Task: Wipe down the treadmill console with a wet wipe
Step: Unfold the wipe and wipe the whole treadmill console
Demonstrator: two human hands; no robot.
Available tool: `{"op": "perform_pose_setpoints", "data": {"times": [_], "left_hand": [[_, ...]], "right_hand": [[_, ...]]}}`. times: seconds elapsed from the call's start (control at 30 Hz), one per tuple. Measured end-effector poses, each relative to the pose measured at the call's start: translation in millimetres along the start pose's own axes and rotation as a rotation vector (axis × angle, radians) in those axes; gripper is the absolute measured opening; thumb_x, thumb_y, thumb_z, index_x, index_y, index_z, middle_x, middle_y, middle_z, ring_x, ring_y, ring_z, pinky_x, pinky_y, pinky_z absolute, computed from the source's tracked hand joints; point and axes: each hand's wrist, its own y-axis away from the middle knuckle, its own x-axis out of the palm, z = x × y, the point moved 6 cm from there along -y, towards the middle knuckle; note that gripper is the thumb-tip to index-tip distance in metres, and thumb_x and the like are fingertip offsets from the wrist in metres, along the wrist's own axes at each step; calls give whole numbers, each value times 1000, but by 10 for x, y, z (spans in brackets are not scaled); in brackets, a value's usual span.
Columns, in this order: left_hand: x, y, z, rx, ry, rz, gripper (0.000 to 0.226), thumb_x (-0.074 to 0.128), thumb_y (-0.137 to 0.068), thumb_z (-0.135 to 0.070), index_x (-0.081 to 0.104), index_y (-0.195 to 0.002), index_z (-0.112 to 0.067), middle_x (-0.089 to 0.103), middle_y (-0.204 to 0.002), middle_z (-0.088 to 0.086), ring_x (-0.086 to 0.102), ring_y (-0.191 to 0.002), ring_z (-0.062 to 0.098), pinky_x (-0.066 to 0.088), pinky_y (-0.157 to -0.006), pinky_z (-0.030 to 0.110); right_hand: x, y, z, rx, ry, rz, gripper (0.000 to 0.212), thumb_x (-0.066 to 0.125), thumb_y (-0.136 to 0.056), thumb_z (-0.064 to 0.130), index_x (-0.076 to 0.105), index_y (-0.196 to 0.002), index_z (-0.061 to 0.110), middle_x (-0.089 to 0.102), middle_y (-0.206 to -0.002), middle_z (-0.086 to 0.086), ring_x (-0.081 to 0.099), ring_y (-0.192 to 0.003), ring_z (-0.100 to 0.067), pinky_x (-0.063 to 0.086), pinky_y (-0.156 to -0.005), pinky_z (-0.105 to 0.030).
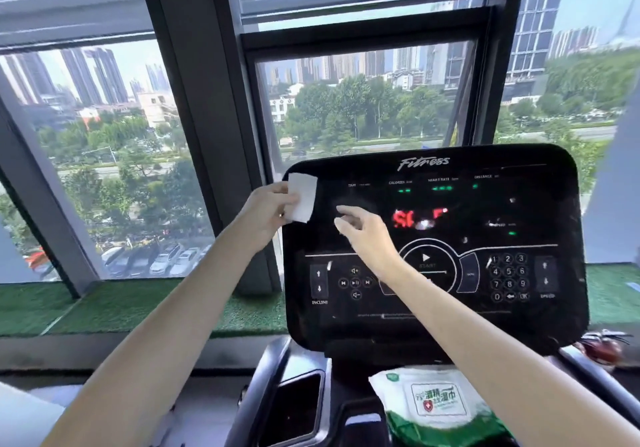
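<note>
The black treadmill console point(485, 301) fills the right half of the view, with lit red and green readouts and white button markings. My left hand point(266, 211) holds a folded white wet wipe point(302, 197) against the console's upper left corner. My right hand point(363, 235) hovers in front of the console's left middle, fingers apart and pointing toward the wipe, holding nothing. Both forearms reach up from the bottom of the view.
A green and white pack of wet wipes point(436, 401) lies on the tray below the console. A dark recessed cup holder point(294, 408) sits left of it. A red object point(599, 346) lies at the console's lower right. Large windows point(104, 135) stand behind.
</note>
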Motion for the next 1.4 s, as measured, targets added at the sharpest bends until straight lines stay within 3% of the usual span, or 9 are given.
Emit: {"op": "perform_pose_setpoints", "data": {"times": [0.13, 0.33, 0.5, 0.7, 0.83, 1.07, 1.17, 1.27, 1.4], "left_hand": [[644, 69, 170, -64, 31, 185, 24, 53, -88, 2, 59, -110, -3, 66, -101, 11, 64, -90, 23, 55, -73, 35], [1448, 86, 371, -96, -98, 350, 22, 60, -86, -8, 63, -108, -11, 70, -99, 10, 67, -87, 22, 54, -77, 34], [2317, 104, 563, -157, -114, 262, 37, 71, -80, -16, 59, -114, -6, 68, -103, 13, 66, -86, 23, 53, -66, 30], [3156, 197, 469, 175, -347, 77, 32, 73, -79, -27, 58, -104, -15, 60, -101, 3, 58, -93, 16, 46, -79, 28], [3846, 327, 662, -71, -210, 312, 35, 70, -81, -38, 60, -99, -10, 68, -101, 6, 66, -91, 18, 53, -82, 35], [4162, 168, 892, -128, -89, 129, 14, 57, -89, -6, 63, -102, -4, 69, -102, 15, 66, -89, 25, 54, -69, 31], [4106, 26, 814, 51, -334, -16, 17, 65, -81, -1, 60, -95, -9, 67, -98, 14, 64, -88, 26, 54, -78, 42], [4201, -46, 462, 345, -620, -124, 9, 60, -85, -12, 59, -93, -12, 59, -95, 5, 57, -85, 20, 42, -68, 29], [4485, -124, 14, 920, -1096, -273, 8, 58, -83, -6, 61, -91, -7, 52, -91, 9, 54, -84, 25, 42, -59, 32]], "right_hand": [[-235, 91, -77, 196, -329, -98, 24, 61, -89, 23, 62, -108, 10, 67, -82, -5, 64, -80, -16, 51, -78, -31], [-911, 308, -266, 264, -312, -289, 17, 64, -84, 9, 60, -98, 2, 63, -75, -9, 55, -61, -13, 46, -61, -24], [-1588, 499, -473, 272, -346, -420, 13, 65, -85, 15, 59, -91, 6, 65, -81, -12, 60, -61, -12, 47, -51, -18], [-2674, 712, -642, 202, -47, -679, 8, 63, -84, 18, 56, -81, 18, 59, -77, 5, 57, -73, -8, 41, -63, -11], [-2987, 748, -689, 123, 116, -590, 5, 61, -84, 16, 57, -86, 14, 62, -79, 0, 58, -72, -11, 44, -61, -12], [-3466, 817, -967, 95, 92, -429, 21, 57, -87, 15, 64, -107, 15, 66, -96, 2, 60, -88, -8, 42, -71, -6], [-3599, 829, -1116, 88, 273, -338, 30, 51, -88, 9, 61, -116, 15, 63, -113, -1, 56, -104, -13, 44, -91, -22], [-3545, 838, -1256, 81, 537, -158, 45, 44, -89, 8, 49, -133, 15, 45, -141, -1, 38, -129, -17, 32, -105, -32], [-3403, 884, -1408, -32, 721, -32, 58, 41, -87, 3, 33, -144, 9, 22, -154, -4, 23, -140, -20, 18, -115, -36]]}}
